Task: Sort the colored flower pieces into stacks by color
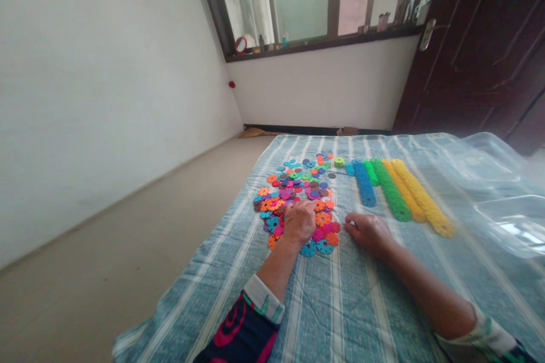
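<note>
My left hand [300, 221] rests on a loose pile of notched plastic discs [322, 219] in orange, pink, blue, purple and green. Its fingers are curled down among the discs; whether one is pinched cannot be made out. Just right of the pile, my right hand [369, 232] lies low over the cloth with its fingers closed, and what they may hold is hidden. Beyond it lie rows of discs sorted by colour: a blue row [365, 184], a long green row [390, 191] and two yellow rows [422, 197]. A short light-green stack [339, 162] sits near the far edge.
Two clear plastic containers [485, 160] stand at the right of the bed-like surface, covered by a blue striped cloth [315, 312]. A white wall [106, 68] is on the left. A window sill [323, 42] with small items and a dark door [472, 45] are behind.
</note>
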Available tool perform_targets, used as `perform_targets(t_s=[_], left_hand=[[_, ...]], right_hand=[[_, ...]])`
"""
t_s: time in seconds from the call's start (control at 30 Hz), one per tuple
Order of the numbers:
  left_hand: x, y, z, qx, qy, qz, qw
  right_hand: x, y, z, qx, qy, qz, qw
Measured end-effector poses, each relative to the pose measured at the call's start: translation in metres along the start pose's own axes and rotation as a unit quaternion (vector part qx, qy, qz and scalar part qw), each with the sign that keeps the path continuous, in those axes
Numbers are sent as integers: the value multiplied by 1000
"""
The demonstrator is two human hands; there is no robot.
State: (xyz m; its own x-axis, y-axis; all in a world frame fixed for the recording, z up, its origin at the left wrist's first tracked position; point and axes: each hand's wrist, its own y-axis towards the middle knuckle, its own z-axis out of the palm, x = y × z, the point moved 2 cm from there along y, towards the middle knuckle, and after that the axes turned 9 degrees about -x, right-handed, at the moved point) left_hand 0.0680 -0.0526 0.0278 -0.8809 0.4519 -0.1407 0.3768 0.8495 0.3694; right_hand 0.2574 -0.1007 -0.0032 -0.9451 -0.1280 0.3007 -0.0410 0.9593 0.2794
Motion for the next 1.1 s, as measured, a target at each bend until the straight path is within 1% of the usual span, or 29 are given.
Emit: perform_targets(t_s=[0.13,0.3,0.4,0.47,0.57,0.67,0.73,0.83,1.0,1.1], left_hand=[[2,0,-1,-5,18,-32,999],[2,-1,-5,-12,26,-51,998],[4,3,-7,-12,30,-67,997],[8,13,-9,-20,36,-70,997],[18,39,-8,-20,35,-59,997],[30,67,-2,3,25,-32,999],[39,77,2,29,28,-33,999],[51,75,3,55,53,-34,997],[60,61,-6,57,123,6,991],[60,68,-6,60,140,-2,988]], right_hand=[[1,1,0,-4,-2,4,1000],[3,1,0,-6,-4,10,1000],[4,2,1,-10,-2,10,1000],[4,2,2,-11,-1,13,1000],[4,3,2,-8,0,20,1000],[4,4,1,-7,9,27,1000],[5,5,0,-6,16,30,999],[6,5,-1,-7,29,31,999],[6,5,0,-15,40,34,999],[6,6,1,-19,41,37,998]])
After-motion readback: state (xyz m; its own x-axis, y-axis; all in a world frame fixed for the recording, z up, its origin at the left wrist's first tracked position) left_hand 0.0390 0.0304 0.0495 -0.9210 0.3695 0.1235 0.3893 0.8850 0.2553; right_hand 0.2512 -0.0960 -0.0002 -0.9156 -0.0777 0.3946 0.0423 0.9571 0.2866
